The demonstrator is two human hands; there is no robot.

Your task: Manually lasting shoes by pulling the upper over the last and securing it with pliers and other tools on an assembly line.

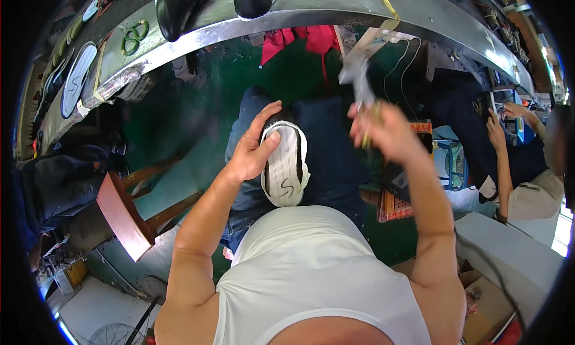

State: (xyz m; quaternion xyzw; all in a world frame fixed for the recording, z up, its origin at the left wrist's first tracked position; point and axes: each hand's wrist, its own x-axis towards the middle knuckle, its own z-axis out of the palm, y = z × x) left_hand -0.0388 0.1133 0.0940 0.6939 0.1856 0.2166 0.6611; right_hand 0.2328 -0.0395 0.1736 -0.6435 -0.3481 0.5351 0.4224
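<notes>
My left hand [254, 147] grips an upturned, unsoled shoe [286, 165] over my lap, thumb on its pale underside and fingers around its dark far end. A dark curved pen mark shows near its near end, and the whitish edging is ragged. Raised to the right of the shoe, my right hand [383, 129] is closed around a grey metal hand tool [361, 84] with yellowish handle parts. Motion smears the tool, so its exact kind is unclear. Tool and shoe are apart.
Beyond my knees curves a metal-edged bench [323, 7] bearing black shoes [179, 10], green-handled scissors [135, 38] and a pale sole piece [79, 78]. A wooden stool [126, 216] stands left. Right are a blue bag [449, 159] and a co-worker's arm [503, 165].
</notes>
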